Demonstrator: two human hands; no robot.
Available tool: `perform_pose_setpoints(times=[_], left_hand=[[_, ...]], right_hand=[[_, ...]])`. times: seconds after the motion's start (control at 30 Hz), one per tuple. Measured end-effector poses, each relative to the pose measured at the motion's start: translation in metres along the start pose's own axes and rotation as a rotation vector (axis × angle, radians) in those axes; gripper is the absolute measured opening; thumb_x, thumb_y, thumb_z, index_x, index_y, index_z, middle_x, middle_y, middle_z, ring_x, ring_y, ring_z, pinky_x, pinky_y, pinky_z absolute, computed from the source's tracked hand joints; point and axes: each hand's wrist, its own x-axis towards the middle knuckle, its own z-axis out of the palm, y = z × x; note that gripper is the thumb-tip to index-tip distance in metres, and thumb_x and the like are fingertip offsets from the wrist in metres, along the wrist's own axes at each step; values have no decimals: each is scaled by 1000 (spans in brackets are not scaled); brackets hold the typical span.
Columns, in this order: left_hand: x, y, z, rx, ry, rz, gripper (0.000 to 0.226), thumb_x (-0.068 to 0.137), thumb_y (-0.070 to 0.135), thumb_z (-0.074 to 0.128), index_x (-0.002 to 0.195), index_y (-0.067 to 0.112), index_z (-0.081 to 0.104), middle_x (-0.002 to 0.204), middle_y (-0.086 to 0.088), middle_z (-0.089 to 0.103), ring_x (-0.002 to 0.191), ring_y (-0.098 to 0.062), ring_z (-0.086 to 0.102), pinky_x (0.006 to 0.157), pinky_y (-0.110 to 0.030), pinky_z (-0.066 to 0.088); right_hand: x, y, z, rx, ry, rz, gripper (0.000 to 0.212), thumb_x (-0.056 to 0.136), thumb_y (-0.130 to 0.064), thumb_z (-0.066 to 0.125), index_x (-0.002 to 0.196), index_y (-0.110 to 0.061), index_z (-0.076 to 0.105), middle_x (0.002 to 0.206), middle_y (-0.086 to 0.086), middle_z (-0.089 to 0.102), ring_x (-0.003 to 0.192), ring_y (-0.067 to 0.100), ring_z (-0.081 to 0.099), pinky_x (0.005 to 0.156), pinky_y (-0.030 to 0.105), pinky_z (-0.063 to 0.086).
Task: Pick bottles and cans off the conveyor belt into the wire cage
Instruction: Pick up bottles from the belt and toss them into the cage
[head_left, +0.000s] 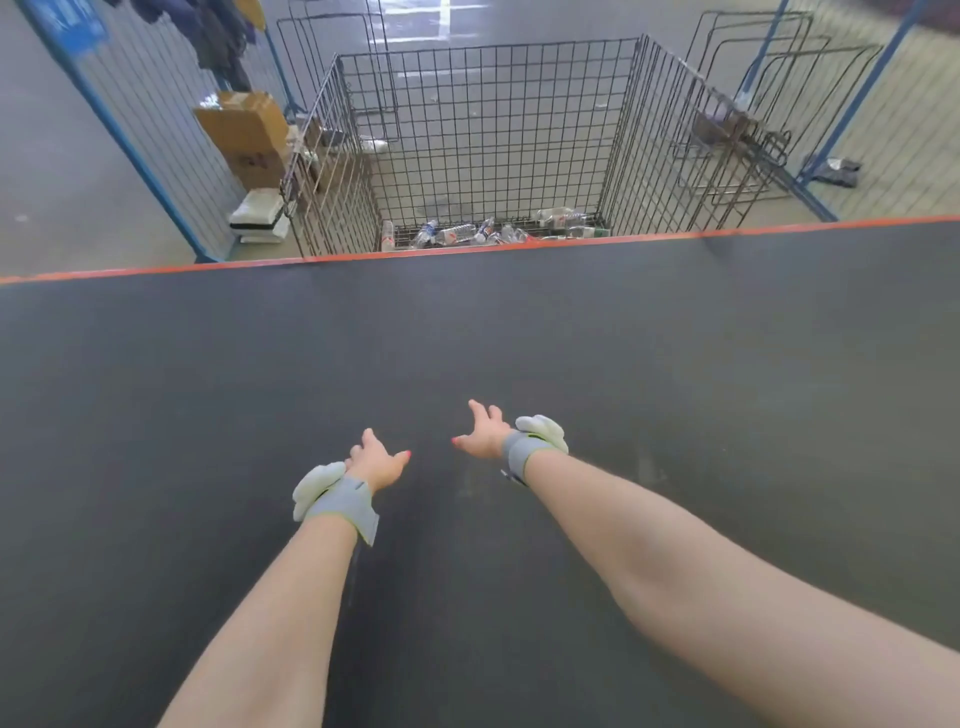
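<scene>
Both my arms reach forward over the dark conveyor belt (675, 338). My left hand (376, 460) and my right hand (483, 434) hover side by side above the belt's middle, fingers spread and relaxed, holding nothing. Each wrist wears a grey band with a white pad. No bottle or can lies on the visible belt. Beyond the belt's orange far edge (156, 269) stands the wire cage (488, 130), open at the top. Several clear plastic bottles (457, 234) lie on its floor near the belt side.
A blue-framed mesh fence (140, 130) runs at the left, with cardboard boxes (244, 135) and white packs (260, 213) behind it. Folded wire panels (753, 114) lean at the right of the cage beside a blue post (857, 104).
</scene>
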Motion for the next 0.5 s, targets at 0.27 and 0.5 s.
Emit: perform_pose_setpoints(times=[0.27,0.5], left_hand=[[-49,-36,19,59,6,19,83,95,43,50,152,6,1,154,-20,18,142,-36,21,116,-38,18],[-76,-37,22,121,28,59,81,95,44,48,151,6,3,153,-21,19,142,-36,22,116,-38,19]], right_hand=[[-47,29,33,-152,13,-30,77,97,-44,49,154,-31,0,161,5,-11,146,34,15,118,44,15],[-71,30,23,-135,54,-29,80,94,-45,52,154,-32,1,161,5,-9,146,35,14,119,45,16]])
